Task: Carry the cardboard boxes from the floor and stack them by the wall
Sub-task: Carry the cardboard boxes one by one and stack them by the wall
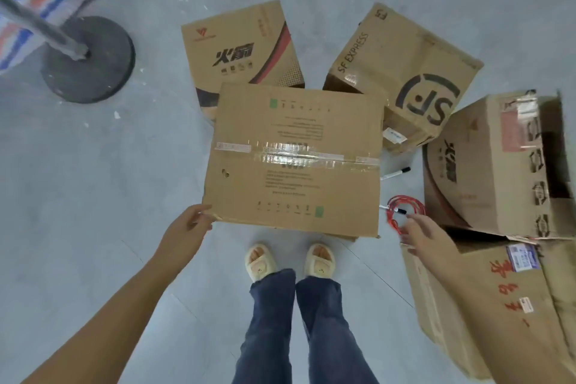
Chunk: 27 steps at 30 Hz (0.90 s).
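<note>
Head: taped box [293, 159], top creased, intact.

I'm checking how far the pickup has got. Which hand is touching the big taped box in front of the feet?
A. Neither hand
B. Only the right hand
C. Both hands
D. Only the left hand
D: the left hand has its fingers on the near left corner of the taped box, while the right hand hovers apart from its right edge, over the red cord.
</note>
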Available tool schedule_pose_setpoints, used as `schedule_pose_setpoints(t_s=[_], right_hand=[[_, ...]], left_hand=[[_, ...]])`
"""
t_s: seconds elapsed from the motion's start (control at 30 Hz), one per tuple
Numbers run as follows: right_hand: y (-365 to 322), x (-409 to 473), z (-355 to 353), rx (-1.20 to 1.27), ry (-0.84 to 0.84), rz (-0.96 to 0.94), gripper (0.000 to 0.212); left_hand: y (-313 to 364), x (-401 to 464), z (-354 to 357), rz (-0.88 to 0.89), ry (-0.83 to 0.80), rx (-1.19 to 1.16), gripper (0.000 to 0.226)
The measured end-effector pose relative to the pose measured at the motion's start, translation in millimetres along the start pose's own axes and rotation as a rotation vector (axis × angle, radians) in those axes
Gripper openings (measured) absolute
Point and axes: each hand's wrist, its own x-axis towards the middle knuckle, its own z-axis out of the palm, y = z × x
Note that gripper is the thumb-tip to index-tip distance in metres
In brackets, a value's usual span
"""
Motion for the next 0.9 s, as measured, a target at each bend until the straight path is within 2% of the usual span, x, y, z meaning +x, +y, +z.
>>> schedule_pose_setpoints(t_s=[0.07,0.17,0.23,0.33,0.4,0.53,0.77,0.9], right_hand=[[13,48,23,-0.06,0.014,0.041,0.032],[40,107,63,-0.084,0.087,0.1,0.042],[61,132,89,-0.093,0.124,0.126,0.041],[91,148,117,-0.081,0.198,0.147,0.036],[102,152,122,-0.078,0.266,0.186,0.037],[103,156,111,-0.071,0.286,0.238,0.029],[33,123,61,-0.16,0.441,0.037,0.037],[-17,89,41,-0.265,0.43,-0.037,0.032]], left_hand=[[-11,56,18,-0.033,-0.006,0.091,0.034],[-34,129,40,-0.085,0.104,0.178,0.049],[-53,166,53,-0.172,0.164,0.222,0.056],[-85,193,69,-0.251,0.125,0.202,0.055],[-98,198,74,-0.24,0.195,0.194,0.051],[-103,196,66,-0.271,0.306,0.163,0.041],[-49,158,28,-0.015,0.444,0.196,0.04],[-30,115,-12,-0.004,0.444,0.185,0.04]])
